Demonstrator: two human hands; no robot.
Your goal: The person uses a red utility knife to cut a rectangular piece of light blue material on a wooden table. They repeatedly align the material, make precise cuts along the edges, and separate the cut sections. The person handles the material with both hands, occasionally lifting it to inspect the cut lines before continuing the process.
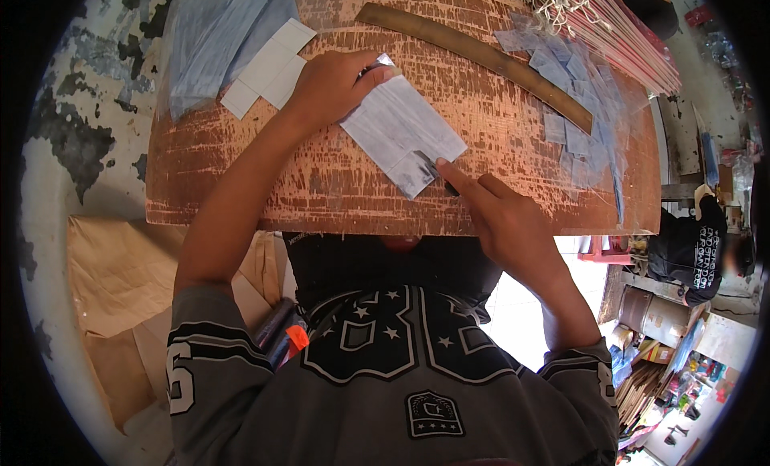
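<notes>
Grey jersey cloth with star shapes fills the near edge, where both forearms rise to a worn reddish board (337,185) with scratched, flaking paint. Right hand (501,213) rests at the board's near rim, forefinger stretched along a small dark blade at the lower corner of a silvery sheet (401,133), the other fingers curled under; whether they close fully on a handle cannot be told. Left hand (333,85) lies flat on the sheet's upper end, fingers together and pressing it down. Sheet lies slantwise mid-board, thin, glossy, streaked, a notch already at its lower edge. A clean cut here likely calls for firm pressure from the holding hand and a shallow, steady blade. Beyond, white card strips (269,65) lie left, a long brown ruler (481,57) crosses diagonally, small bluish film pieces (573,105) scatter right, and thin pink sticks (626,33) are bundled at the far corner
</notes>
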